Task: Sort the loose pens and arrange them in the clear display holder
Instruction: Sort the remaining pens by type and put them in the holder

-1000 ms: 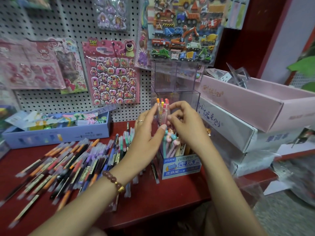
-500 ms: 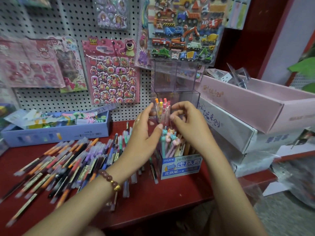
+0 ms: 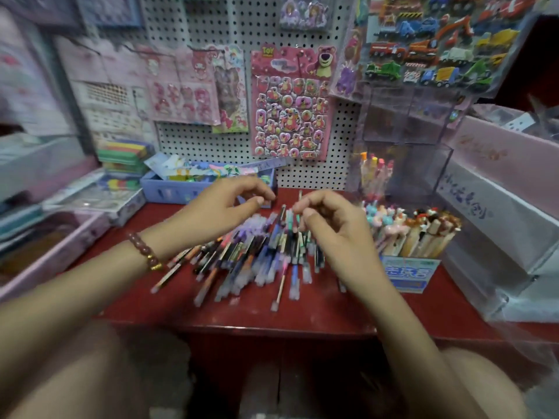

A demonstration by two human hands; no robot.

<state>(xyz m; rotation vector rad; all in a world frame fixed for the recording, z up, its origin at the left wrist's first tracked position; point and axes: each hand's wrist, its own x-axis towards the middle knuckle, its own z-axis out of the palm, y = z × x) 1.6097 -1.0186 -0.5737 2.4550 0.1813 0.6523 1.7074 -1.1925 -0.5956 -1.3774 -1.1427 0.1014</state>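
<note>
In clear holder (image 3: pixel 423 173), several pens (image 3: pixel 375 173), novelty pens (image 3: pixel 408 225) in box (image 3: pixel 405 275)

left hand (image 3: pixel 223 207), right hand (image 3: pixel 332 234) above loose pens (image 3: pixel 260 255); some upright in clear holder (image 3: pixel 423 176)

Pink bear sticker sheet (image 3: pixel 290 104) on the pegboard (image 3: pixel 302 173): "TOY" in yellow, top left corner. Blue label (image 3: pixel 408 273) near the bench's (image 3: pixel 272 316) right edge, and the scripts on the white box (image 3: pixel 484 213) and pink box (image 3: pixel 496 155): blurred, illegible.

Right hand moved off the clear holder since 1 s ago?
Yes. The right hand has left the clear display holder and now sits to its left, over the loose pens.
</note>
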